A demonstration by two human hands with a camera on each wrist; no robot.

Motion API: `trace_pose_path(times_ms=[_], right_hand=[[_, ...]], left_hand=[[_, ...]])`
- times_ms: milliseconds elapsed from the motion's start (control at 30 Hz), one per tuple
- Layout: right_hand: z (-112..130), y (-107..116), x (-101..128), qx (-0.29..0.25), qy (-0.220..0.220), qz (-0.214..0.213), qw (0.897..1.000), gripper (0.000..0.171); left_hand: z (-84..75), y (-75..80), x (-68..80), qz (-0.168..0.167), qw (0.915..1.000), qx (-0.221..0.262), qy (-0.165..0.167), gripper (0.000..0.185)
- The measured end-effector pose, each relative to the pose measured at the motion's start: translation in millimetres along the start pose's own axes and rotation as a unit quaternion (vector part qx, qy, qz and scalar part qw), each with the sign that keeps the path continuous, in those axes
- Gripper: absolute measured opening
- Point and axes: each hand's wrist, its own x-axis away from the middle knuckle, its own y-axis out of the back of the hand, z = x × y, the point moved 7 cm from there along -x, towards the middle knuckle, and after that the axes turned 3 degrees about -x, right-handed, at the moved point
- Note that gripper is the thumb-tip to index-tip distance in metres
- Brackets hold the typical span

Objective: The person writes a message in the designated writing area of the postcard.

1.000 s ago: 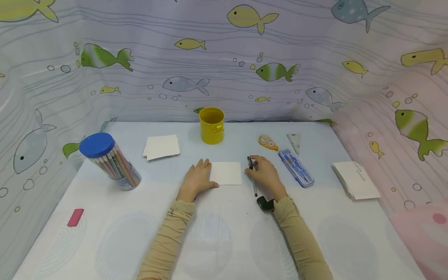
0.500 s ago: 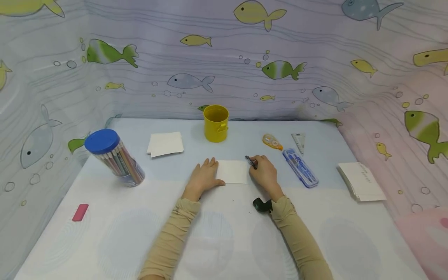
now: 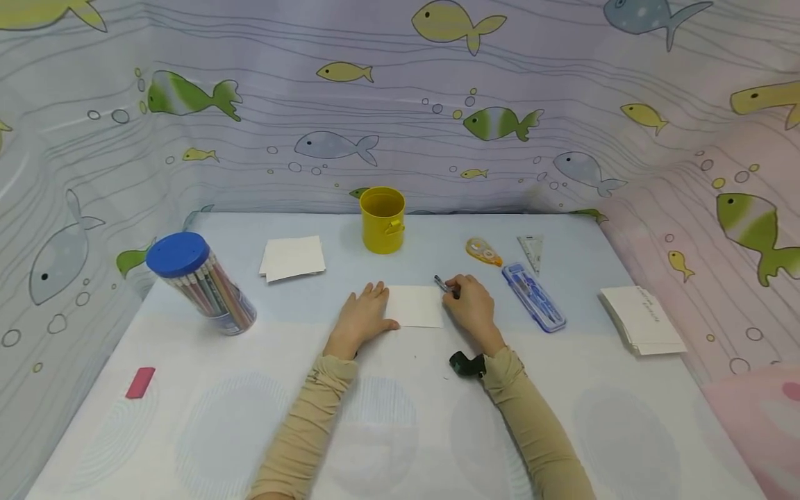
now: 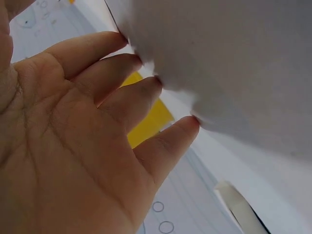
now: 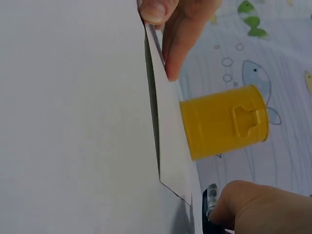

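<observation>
My left hand lies with spread, mostly straight fingers at the left edge of a white card. In the right wrist view its thumb and fingers touch that card, whose near edge stands slightly off the table. At the card's right edge, my right hand pinches a pen with curled fingers. One end of the pen sticks out up and to the left; its other end is hidden by the hand. The left wrist view shows the open palm and fingertips along a pale surface.
Behind the card stands a yellow cup. White cards lie back left, beyond a pencil jar; a red block is front left. Correction tape, a set square, a blue case and a card stack are rightward.
The pen has turned from lying lengthwise, with its near end below my right hand, to a tilted hold with that end hidden. My right hand is closer to the card; the left stays on it.
</observation>
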Motion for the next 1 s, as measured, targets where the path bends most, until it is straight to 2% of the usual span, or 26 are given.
trace_pose_path(times_ms=[67, 133, 200, 367, 467, 633, 800, 1000], right_hand=[[7, 0, 1, -0.013, 0.025, 0.003, 1.000, 0.021], [15, -1, 2, -0.026, 0.060, 0.009, 0.998, 0.021], [24, -3, 3, -0.037, 0.099, 0.022, 0.994, 0.020], [45, -12, 10, -0.058, 0.196, 0.058, 0.977, 0.018], [53, -13, 13, -0.074, 0.236, 0.056, 0.967, 0.015], [56, -12, 11, -0.117, 0.239, 0.045, 0.963, 0.010], [55, -14, 12, -0.150, 0.231, 0.070, 0.959, 0.011], [52, -19, 15, -0.145, 0.221, 0.091, 0.960, 0.014]], left_hand=[[-0.1, 2.0, -1.1, -0.013, 0.9999, 0.004, 0.002, 0.080], [-2.8, 6.2, -2.9, -0.043, 0.9990, 0.013, -0.006, 0.076], [-8.1, 11.2, -4.4, -0.082, 0.9961, 0.020, -0.027, 0.071], [-25.0, 20.9, -3.3, -0.166, 0.9800, 0.031, -0.106, 0.047], [-28.8, 25.3, -0.5, -0.201, 0.9712, 0.030, -0.124, 0.032], [-26.1, 33.1, 1.6, -0.234, 0.9643, 0.055, -0.112, 0.017], [-25.5, 31.6, 1.3, -0.225, 0.9658, 0.061, -0.114, 0.013], [-22.3, 30.3, 3.9, -0.222, 0.9672, 0.068, -0.103, 0.012]])
